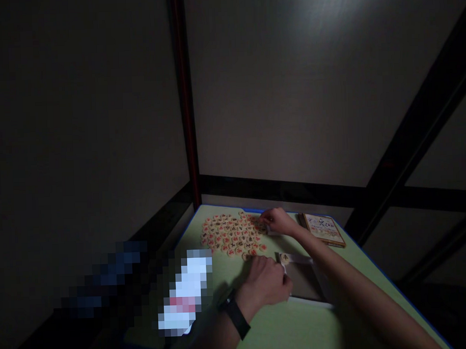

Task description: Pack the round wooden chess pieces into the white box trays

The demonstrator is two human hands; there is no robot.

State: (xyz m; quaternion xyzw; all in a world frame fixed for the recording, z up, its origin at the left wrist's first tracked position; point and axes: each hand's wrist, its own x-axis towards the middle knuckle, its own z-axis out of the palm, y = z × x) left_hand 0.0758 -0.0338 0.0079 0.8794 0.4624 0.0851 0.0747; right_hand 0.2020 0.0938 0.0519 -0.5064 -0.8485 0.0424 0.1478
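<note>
Several round wooden game pieces [231,234] with red and black characters lie spread on a green table [284,330]. My right hand [277,220] reaches across to the far right edge of the spread, its fingers curled down on the pieces. My left hand [266,284], with a black watch on the wrist, is closed by the edge of a shallow grey tray [306,286] and pinches something I cannot make out. One round piece [285,258] sits at the tray's near corner, just above the left hand's fingers.
A flat wooden box lid [324,228] with printed art lies at the table's far right. A dark post [185,100] and dark rails frame the table against pale walls. A blurred-out patch [183,293] covers the table's left edge.
</note>
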